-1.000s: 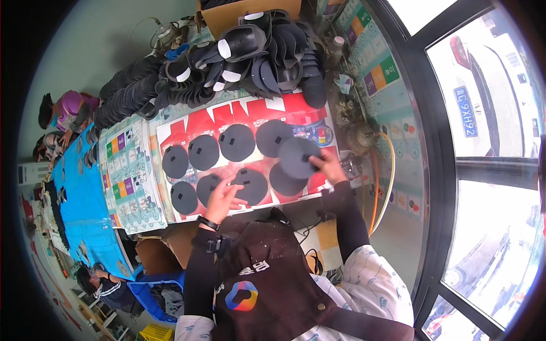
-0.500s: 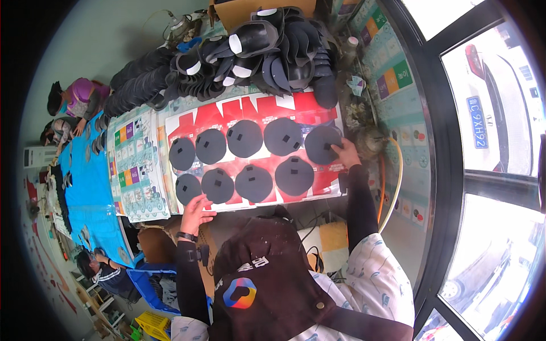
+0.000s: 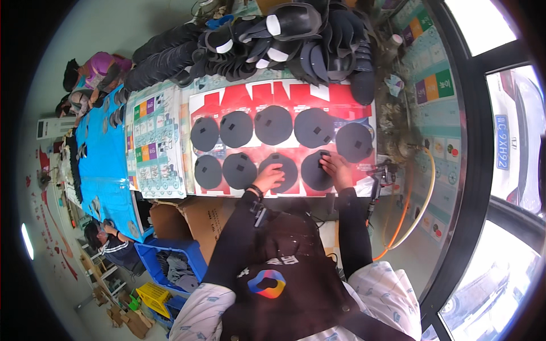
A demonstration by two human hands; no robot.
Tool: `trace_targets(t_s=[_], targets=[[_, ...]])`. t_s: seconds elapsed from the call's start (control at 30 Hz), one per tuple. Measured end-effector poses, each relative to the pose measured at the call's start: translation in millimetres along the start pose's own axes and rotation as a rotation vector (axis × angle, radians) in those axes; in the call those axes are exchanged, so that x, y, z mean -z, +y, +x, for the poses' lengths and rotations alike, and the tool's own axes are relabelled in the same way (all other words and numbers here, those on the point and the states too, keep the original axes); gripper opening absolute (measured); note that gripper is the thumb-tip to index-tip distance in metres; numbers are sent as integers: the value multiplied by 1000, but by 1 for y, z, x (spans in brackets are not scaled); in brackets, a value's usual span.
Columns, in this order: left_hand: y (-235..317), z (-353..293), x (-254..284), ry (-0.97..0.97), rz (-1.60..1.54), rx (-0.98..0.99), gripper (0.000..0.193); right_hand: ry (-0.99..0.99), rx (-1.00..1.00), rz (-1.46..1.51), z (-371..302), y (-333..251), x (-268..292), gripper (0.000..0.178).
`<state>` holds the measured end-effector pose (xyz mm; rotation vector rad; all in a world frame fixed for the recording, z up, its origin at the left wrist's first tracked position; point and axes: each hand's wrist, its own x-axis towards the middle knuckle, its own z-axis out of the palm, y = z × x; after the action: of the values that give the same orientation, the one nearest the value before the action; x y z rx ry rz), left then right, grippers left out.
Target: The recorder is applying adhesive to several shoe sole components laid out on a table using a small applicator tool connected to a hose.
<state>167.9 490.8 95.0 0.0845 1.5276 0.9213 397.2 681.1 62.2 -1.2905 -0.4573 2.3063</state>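
Two rows of dark grey round pieces lie flat on a red-and-white printed sheet (image 3: 199,102), most bearing small black squares. My left hand (image 3: 268,179) is over a front-row round piece (image 3: 288,170), fingers bent and close together; anything between them is hidden. At the rightmost front-row piece (image 3: 311,175), my right hand (image 3: 339,169) has its fingertips pinched at a small black square (image 3: 324,162). Behind it, the rightmost back-row round piece (image 3: 354,142) lies untouched.
Black curved padded pieces (image 3: 296,25) are heaped along the table's back. A blue-covered table (image 3: 102,159) extends left, with other people (image 3: 94,74) beside it. A blue crate (image 3: 170,256) and cardboard box (image 3: 205,221) stand below. Hoses (image 3: 424,210) hang at right.
My right hand has left the rightmost back-row piece for the rightmost front-row one. My left hand has moved right along the front row. The whole view has shifted too.
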Motion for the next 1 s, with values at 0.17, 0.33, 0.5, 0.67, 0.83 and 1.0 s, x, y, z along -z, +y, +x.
trace_targets(t_s=[0.17,0.33,0.5,0.67,0.83,1.0], targets=[[-14,13,32,34,-308,-16,35,-6,310,-641,-35,-20,61,18],[-18,-5,102,303,-535,-34,23,788,727,-1666,-75,-56,115,56],[-19,-18,137,297,-434,-221,26,717,760,-1753,-63,-57,121,72],[-30,-30,167,320,-462,-118,29,842,612,-1820,-41,-52,135,72],[-39,-34,224,542,-737,-387,31,893,920,-1538,-58,-64,148,31],[-15,-11,293,537,-342,-7,36,834,692,-1279,-110,-72,117,30]])
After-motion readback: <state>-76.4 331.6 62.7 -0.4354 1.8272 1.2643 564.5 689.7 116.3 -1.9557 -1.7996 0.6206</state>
